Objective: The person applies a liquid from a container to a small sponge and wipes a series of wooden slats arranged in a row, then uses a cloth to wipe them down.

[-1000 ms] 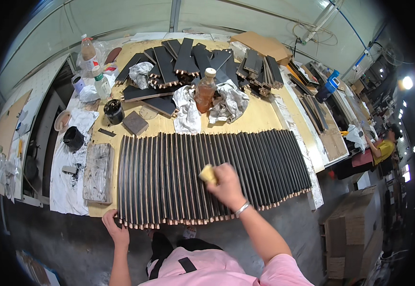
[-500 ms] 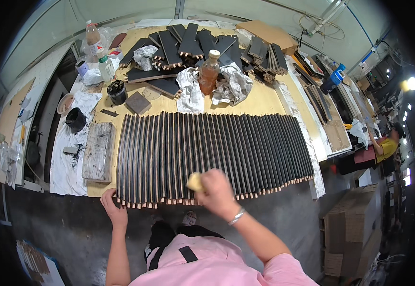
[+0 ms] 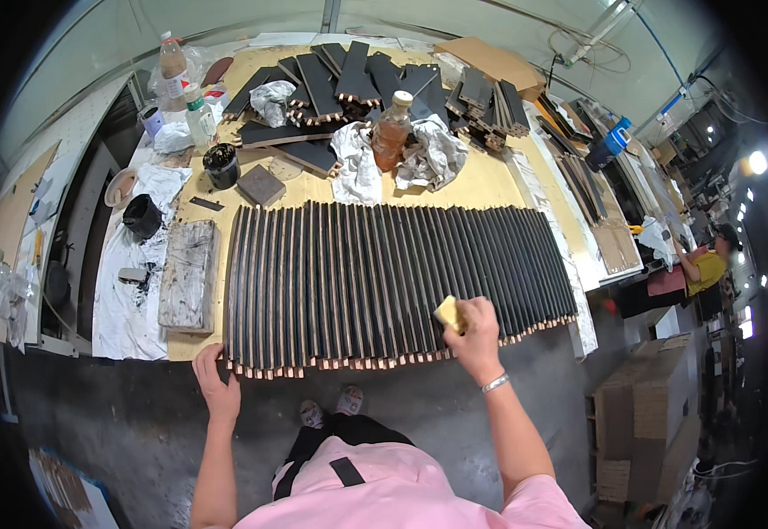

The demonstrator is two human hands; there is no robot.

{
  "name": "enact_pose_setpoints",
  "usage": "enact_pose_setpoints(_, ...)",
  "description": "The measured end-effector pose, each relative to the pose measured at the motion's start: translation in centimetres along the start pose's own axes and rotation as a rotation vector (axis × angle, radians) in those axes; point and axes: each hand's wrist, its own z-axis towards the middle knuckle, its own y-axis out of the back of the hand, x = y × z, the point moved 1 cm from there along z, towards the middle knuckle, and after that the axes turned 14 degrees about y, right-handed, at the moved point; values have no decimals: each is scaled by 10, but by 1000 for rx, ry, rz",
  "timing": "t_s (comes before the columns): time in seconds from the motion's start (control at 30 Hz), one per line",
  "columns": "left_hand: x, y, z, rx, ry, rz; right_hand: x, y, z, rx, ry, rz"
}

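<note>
A wide row of narrow dark wooden strips (image 3: 384, 282) lies side by side along the table's front, their pale ends pointing toward me. Pinched in my right hand (image 3: 477, 342) is a yellow sponge (image 3: 447, 312), held over the strips right of the middle. Whether it presses on them is hard to make out. My left hand (image 3: 216, 381) rests at the row's front left corner, its fingers stretched against the end of the outermost strip and holding nothing. Beside the row on the left lies a stained block (image 3: 189, 278).
Black-stained cups (image 3: 221, 166) stand on the left, near a white cloth (image 3: 119, 300). Behind the row are a bottle of brown liquid (image 3: 391, 132), crumpled rags (image 3: 434, 154) and a heap of dark boards (image 3: 318, 86). Cardboard boxes (image 3: 648, 397) stand at right; another person (image 3: 708, 271) works beyond.
My right hand has moved to the right across the strips with the sponge in it. My left hand stays at the left corner. The view has shifted slightly.
</note>
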Motion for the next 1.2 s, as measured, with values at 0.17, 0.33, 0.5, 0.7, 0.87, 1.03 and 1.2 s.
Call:
enact_pose_setpoints(0.17,16,26,-35,-87,112,13,50,-28,28,142,255,211)
enact_pose_setpoints(0.33,77,36,-97,14,475,-126,-41,-27,74,54,124,12)
enact_pose_setpoints(0.5,126,26,-183,37,714,-73,-119,-35,134,-42,58,-59)
enact_pose_setpoints(0.7,103,-21,-250,24,962,-229,-103,-77,178,56,321,80)
enact_pose_setpoints(0.87,56,-76,-244,180,1050,-152,-229,-40,218,-111,70,-180)
enact_pose_setpoints(1.03,28,-99,-243,254,1069,-100,-173,-68,214,63,371,51)
enact_pose_setpoints(1.2,13,-118,-231,311,1044,-83,-279,-20,244,-21,-29,-315)
